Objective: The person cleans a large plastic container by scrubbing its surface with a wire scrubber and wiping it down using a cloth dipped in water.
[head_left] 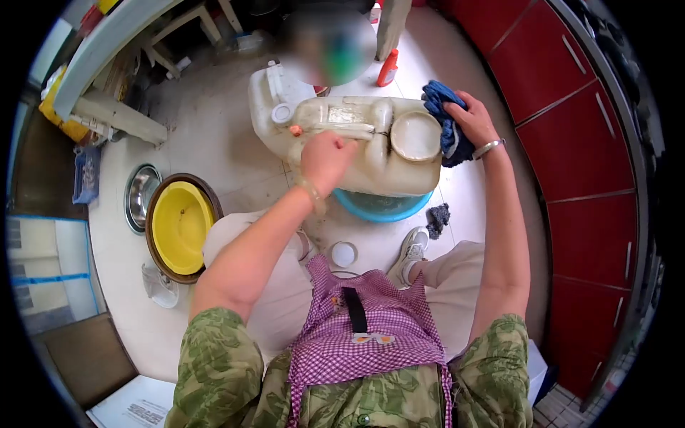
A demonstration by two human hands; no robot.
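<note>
A big off-white plastic jerrycan (410,175) lies tipped over a blue basin (382,207), with its wide round cap (416,135) facing up near the right end. My left hand (327,160) is closed at the jerrycan's moulded handle, the fingers partly hidden from above. At the right end, my right hand (472,120) grips a bunched blue cloth (446,107), which touches the jerrycan's side. A second whitish jerrycan (267,107) with a small white cap stands just behind.
On the floor at left are a yellow basin (182,228) inside a brown one and a steel bowl (143,189). A dark scrap of cloth (437,220) lies by my shoe. Beyond stands a red bottle (387,69). Red cabinets (578,150) line the right side.
</note>
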